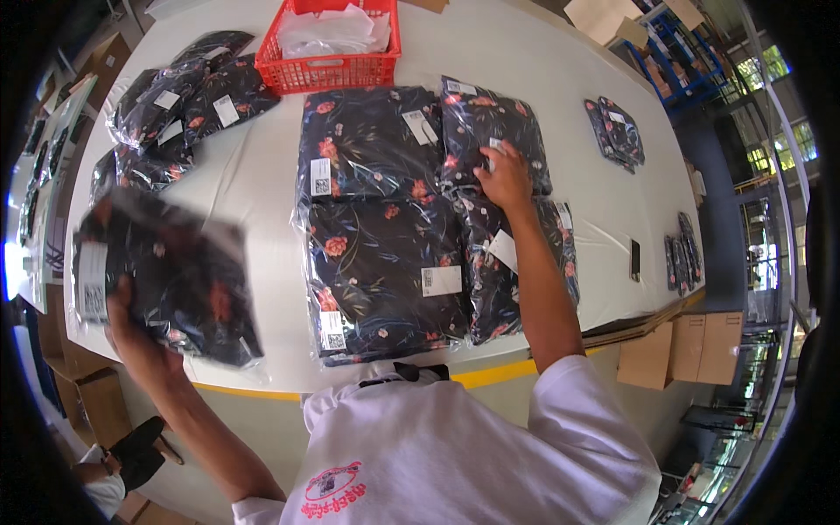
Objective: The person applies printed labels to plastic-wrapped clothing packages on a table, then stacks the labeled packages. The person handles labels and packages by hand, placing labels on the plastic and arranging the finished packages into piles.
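We note the left hand (140, 337) gripping a pack (197, 262), frame left. The right hand (507, 179) touches a second pack (486, 121), upper centre; whether its fingers grip, we cannot tell.

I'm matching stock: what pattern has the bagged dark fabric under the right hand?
Floral fabric, in head view.

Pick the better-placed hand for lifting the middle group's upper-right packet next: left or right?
Right, I'd say. The right hand appears to touch that packet; the left hand is off at the left, occupied with another packet.
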The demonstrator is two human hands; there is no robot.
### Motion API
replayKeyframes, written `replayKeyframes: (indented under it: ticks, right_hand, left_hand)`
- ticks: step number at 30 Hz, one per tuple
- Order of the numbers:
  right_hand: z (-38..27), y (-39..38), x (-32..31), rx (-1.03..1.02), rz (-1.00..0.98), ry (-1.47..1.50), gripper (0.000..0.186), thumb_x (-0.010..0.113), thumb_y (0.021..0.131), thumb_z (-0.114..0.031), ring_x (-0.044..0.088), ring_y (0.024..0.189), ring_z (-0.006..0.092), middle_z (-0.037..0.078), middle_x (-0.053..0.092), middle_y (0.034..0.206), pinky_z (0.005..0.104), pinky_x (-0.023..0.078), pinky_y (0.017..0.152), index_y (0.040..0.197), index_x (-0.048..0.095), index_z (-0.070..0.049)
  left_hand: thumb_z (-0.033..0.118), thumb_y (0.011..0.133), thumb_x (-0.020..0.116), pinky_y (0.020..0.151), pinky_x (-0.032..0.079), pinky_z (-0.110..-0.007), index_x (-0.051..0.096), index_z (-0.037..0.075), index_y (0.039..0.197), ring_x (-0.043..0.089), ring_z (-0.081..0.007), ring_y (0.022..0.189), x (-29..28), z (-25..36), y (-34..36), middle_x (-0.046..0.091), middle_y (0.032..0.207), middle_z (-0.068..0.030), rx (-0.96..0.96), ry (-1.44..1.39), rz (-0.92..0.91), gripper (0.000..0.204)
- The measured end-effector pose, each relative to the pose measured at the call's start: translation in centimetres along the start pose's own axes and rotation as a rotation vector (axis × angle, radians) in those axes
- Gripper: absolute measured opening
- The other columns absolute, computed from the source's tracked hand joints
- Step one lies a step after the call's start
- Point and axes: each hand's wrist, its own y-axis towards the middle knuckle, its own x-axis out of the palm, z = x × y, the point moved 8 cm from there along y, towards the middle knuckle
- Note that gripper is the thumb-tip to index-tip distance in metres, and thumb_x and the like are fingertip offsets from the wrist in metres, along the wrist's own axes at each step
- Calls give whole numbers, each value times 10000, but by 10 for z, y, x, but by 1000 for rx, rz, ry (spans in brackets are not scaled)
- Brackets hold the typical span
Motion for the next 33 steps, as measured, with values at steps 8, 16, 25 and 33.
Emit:
replayKeyframes:
  ticks: [8, 16, 25, 33]
  right_hand:
    - [-6, -10, -21, -50, 38, -13, 237, 750, 837, -299, 579, 1227, 331, 63, 592, 1383, 472, 463, 1029, 1053, 770, -203]
    - [-3, -15, -8, -48, -35, 48, 270, 706, 883, -334, 408, 1384, 371, 40, 478, 1493, 691, 318, 1086, 1120, 745, -213]
    - [-2, -16, -2, -20, -86, 75, 363, 717, 883, -336, 340, 1429, 364, 58, 410, 1534, 732, 280, 1090, 1203, 705, -165]
    - [-2, -12, -2, -119, 49, 108, 283, 750, 840, -322, 522, 1254, 353, 92, 566, 1378, 565, 446, 1007, 1053, 759, -136]
  left_hand:
    - [168, 857, 639, 790, 527, -340, 655, 20, 978, 656, -208, 807, 250, -80, 57, 688, 911, -89, -24, -333, -249, 192]
    - [193, 899, 542, 762, 570, -407, 637, 50, 1000, 676, -270, 901, 284, -292, 24, 701, 1019, -97, -490, -598, -199, 200]
    - [134, 1006, 516, 899, 557, -463, 621, -31, 1119, 664, -288, 1013, 266, -324, 18, 689, 1077, -120, -533, -589, -121, 225]
    - [82, 926, 662, 998, 468, -473, 582, 1, 1225, 587, -272, 1083, 240, -277, -12, 603, 1175, -143, -748, -338, -190, 321]
